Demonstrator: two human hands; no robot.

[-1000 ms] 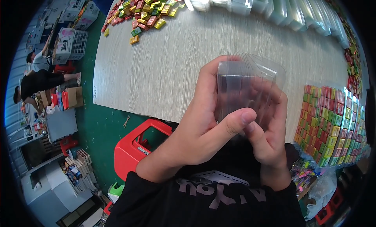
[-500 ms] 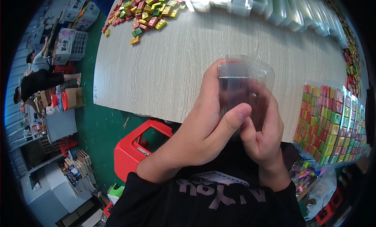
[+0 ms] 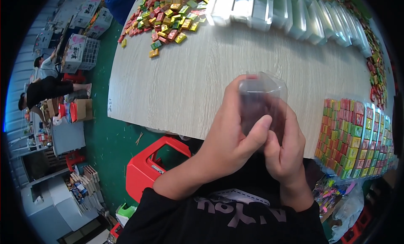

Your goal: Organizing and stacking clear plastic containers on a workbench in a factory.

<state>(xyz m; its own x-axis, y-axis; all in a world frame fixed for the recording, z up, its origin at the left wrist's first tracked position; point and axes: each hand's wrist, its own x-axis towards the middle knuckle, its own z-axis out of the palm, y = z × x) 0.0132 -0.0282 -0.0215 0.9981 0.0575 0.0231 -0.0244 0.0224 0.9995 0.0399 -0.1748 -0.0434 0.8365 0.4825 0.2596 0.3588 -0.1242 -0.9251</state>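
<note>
Both hands hold one clear plastic bag (image 3: 263, 92) up close in front of me, above the near edge of the pale wooden table (image 3: 176, 84). My left hand (image 3: 231, 139) wraps its left side, thumb pressed across the front. My right hand (image 3: 286, 147) grips its lower right side, fingers curled behind. The bag looks see-through and I cannot tell what is inside.
Filled clear boxes of colourful small blocks (image 3: 357, 139) lie at the table's right. Loose colourful blocks (image 3: 168, 17) are heaped at the far left, and empty clear boxes (image 3: 269, 12) line the far edge. A red stool (image 3: 151, 164) stands below on the green floor. People (image 3: 46, 88) work far left.
The bag and both hands have shifted slightly; my left thumb has slid further across the front of the bag and the bag's top has rounded out.
</note>
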